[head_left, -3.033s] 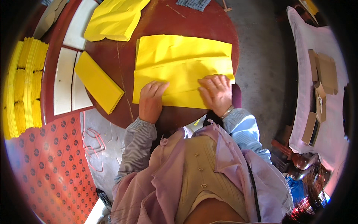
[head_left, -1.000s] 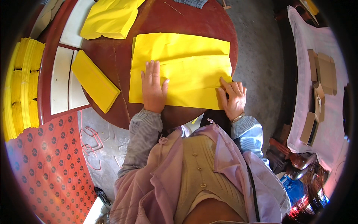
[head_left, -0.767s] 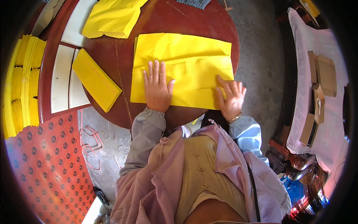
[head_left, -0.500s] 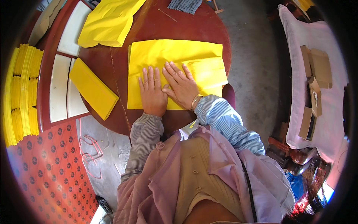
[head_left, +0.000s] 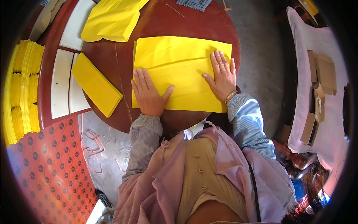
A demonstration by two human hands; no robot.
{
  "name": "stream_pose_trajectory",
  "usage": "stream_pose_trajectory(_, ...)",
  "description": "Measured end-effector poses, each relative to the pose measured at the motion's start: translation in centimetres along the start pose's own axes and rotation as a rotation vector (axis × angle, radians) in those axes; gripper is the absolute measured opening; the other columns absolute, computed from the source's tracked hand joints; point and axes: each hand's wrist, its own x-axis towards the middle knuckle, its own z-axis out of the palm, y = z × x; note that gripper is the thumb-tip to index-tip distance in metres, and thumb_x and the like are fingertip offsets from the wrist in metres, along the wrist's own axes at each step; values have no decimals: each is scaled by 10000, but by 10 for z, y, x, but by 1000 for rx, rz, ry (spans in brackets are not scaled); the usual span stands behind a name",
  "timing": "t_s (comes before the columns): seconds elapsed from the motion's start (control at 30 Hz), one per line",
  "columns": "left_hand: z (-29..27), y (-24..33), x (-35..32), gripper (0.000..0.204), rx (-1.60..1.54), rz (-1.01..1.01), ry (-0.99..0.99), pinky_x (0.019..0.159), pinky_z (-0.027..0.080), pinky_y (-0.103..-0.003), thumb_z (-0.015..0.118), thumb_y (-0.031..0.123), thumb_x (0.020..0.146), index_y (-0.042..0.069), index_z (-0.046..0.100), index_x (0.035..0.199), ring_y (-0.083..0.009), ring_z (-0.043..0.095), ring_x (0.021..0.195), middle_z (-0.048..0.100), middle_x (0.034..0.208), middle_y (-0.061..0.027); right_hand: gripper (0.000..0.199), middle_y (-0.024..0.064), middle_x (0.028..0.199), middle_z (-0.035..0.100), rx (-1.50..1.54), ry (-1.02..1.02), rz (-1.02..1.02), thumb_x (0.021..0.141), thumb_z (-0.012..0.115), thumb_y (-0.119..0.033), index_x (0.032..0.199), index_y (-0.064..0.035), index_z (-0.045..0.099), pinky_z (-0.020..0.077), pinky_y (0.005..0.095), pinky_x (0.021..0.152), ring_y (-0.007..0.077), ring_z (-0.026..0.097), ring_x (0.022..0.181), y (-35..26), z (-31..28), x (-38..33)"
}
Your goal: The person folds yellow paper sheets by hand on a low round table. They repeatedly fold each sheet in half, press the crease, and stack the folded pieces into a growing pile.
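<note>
Several layers of yellow paper-like sheet [head_left: 179, 80] lie flat on a round dark red table [head_left: 156, 26], with creases running across the top layer. My left hand [head_left: 149, 95] rests flat on the left part of the sheet, thumb spread away from the fingers. Over at its right edge, my right hand [head_left: 222, 74] presses down with fingers stretched out and thumb apart. Neither hand grips anything. A folded yellow bundle [head_left: 97, 86] lies aslant left of the sheet, and a crumpled yellow sheet [head_left: 113, 20] sits at the table's far left.
Tall stacks of folded yellow sheets [head_left: 24, 89] stand at the far left, next to a red-framed piece with white panels [head_left: 61, 84]. A grey textured cloth [head_left: 194, 3] lies at the table's far edge. Opened cardboard boxes [head_left: 324, 74] rest on a pink-covered surface [head_left: 304, 41] to the right.
My right hand has moved right to the sheet's right edge, apart from the left hand. The folded-over part at the right now lies flat. My left hand has slid slightly left and down.
</note>
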Motion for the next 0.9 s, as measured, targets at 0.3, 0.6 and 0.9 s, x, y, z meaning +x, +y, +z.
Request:
stream_pose_trajectory(0.3, 4, -3, -2, 1134, -6, 0, -2, 1265, 264, -612, 722, 702, 881, -117, 359, 1575, -501, 311, 1567, 379, 1634, -350, 837, 81, 1779, 244, 49, 3, 7, 1066, 412, -689, 1695, -149, 297, 91, 535, 1347, 262, 216, 1645, -2, 0, 2)
stream_pose_trajectory(0.6, -9, 48, -16, 1067, -143, 135, -95, 1308, 117, -611, 690, 618, 945, -84, 277, 1635, -449, 155, 1634, 255, 1717, -310, 829, 77, 1783, 232, -6, -5, 23, 1078, 381, -682, 1699, -140, 285, 70, 512, 1350, 255, 190, 1652, -5, -2, 3)
stream_pose_trajectory(0.9, 1, 3, -10, 1076, 40, -48, -156, 1316, 177, -542, 679, 651, 946, -99, 300, 1617, -436, 223, 1616, 292, 1699, -315, 824, 69, 1783, 235, 32, 5, 17, 1077, 397, -668, 1698, -137, 287, 65, 521, 1348, 244, 176, 1656, -3, 2, 5)
